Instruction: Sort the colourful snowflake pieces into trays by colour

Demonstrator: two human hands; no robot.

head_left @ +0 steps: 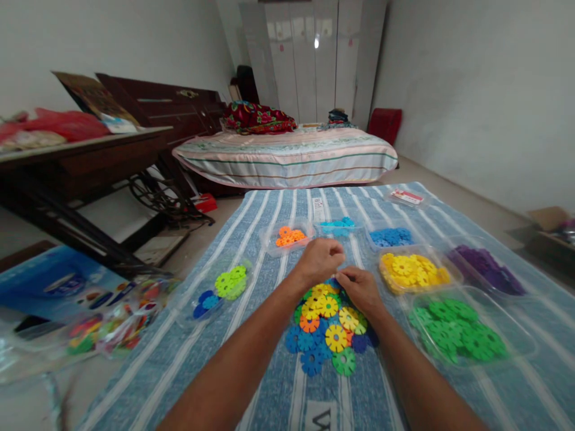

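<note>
Carrying a disc pile point(323, 326) on the desk point(274, 389), between both forearms point(233, 356). Holding the left hand point(320, 261) and the right hand point(360, 291) at the pile's far edge. Seating discs point(231, 281) in one left tray point(191, 315), three rear trays point(268, 246) behind the pile, and three right trays point(517, 340). Locating a bed point(287, 158) beyond the desk, a wardrobe point(314, 66) behind the bed, and a side table point(85, 152) at left.

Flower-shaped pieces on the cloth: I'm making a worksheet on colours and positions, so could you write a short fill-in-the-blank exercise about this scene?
1. The loose pile lies on a blue cloth patterned with pale ____.
2. Directly behind the boxed yellow pieces are boxed ____ pieces.
3. Of the left hand and the right hand, the ____ one is nearer the boxed yellow pieces.

Missing words: stripes; blue; right.
</note>
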